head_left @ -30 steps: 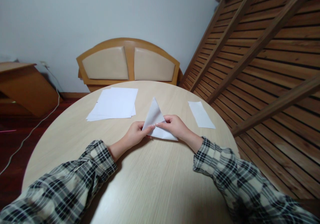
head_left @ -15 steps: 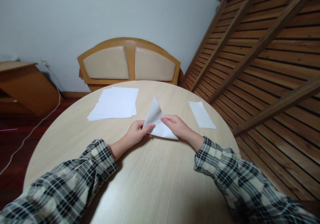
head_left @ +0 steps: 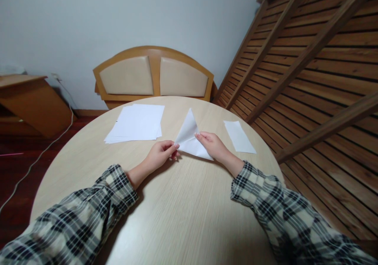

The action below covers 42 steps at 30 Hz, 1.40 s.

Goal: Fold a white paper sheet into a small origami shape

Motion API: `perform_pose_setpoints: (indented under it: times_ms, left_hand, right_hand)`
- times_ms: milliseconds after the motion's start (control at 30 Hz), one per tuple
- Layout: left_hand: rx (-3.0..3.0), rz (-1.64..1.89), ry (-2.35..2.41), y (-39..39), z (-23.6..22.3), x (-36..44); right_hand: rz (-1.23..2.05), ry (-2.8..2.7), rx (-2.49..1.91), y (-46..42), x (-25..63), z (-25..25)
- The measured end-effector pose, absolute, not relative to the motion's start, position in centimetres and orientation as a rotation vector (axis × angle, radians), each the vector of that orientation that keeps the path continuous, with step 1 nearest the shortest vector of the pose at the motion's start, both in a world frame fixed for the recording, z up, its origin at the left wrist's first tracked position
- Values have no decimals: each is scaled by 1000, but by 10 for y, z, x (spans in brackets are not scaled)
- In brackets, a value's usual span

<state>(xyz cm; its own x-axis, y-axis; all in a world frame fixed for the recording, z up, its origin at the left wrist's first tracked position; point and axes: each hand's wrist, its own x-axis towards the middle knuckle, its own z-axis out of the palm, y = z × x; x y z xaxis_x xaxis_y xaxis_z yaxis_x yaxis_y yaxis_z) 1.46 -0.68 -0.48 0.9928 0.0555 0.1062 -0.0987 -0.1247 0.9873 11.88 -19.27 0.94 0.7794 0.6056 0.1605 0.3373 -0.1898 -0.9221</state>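
A white sheet of paper (head_left: pixel 189 139), folded to a triangle with its tip pointing away from me, is held up over the middle of the table. My left hand (head_left: pixel 162 153) pinches its left corner between thumb and fingers. On the right side, my right hand (head_left: pixel 213 145) grips the folded paper, thumb on top near the crease and the other fingers hidden behind it. The lower right corner sticks out below my right hand.
On the round wooden table (head_left: pixel 177 210), a stack of white sheets (head_left: pixel 137 122) lies at back left and a narrow white paper strip (head_left: pixel 239 137) at right. Beyond stands a padded headboard (head_left: pixel 153 74). Wooden slats (head_left: pixel 310 60) lean at right; a cable (head_left: pixel 41 154) runs along the floor.
The folded paper has shifted a little right and away from me, with my right hand moving along. My left thumb has slid outward from the paper's face to its left corner.
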Motion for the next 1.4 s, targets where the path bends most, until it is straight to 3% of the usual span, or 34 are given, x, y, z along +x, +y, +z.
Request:
perform_pose_setpoints:
  times_ms: [667, 1400]
  left_hand:
    - [1771, 198, 4, -6, 0, 14]
    - [1775, 226, 31, -11, 9, 10]
  right_hand:
    - [328, -697, -1753, -192, 121, 7]
    - [586, -603, -1564, -192, 114, 9]
